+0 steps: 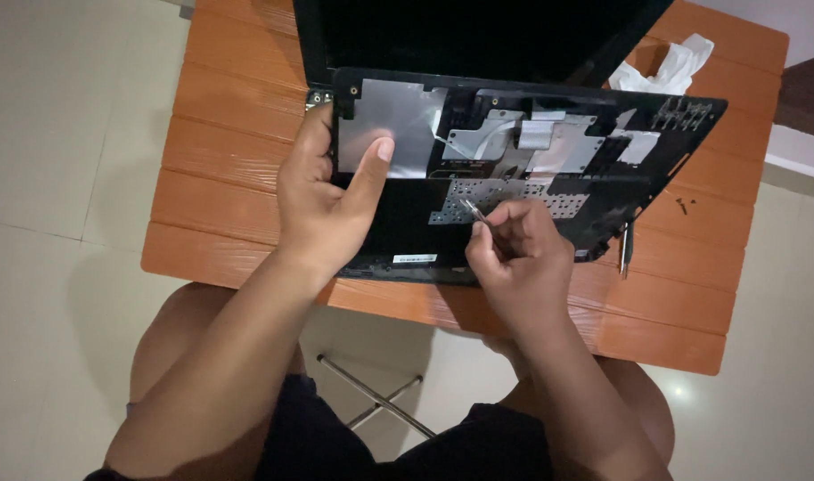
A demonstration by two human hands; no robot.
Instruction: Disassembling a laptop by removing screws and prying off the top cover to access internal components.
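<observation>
A black laptop top cover (603, 178) lies flipped over on an orange slatted table (220, 205), its underside showing a silver metal plate (407, 116) and a perforated keyboard backing. My left hand (322, 200) grips the cover's left edge, thumb pressed on the silver plate. My right hand (518, 249) pinches thin metal tweezers (474, 211), whose tips touch the perforated area near the cover's middle. The laptop's dark screen (460, 36) stands open behind the cover.
A crumpled white tissue (670, 67) lies at the table's far right. Small dark screws (685, 206) and a slim dark tool (625, 249) rest on the table right of the cover. Pale floor tiles surround the table; metal crossed legs (376, 401) show below.
</observation>
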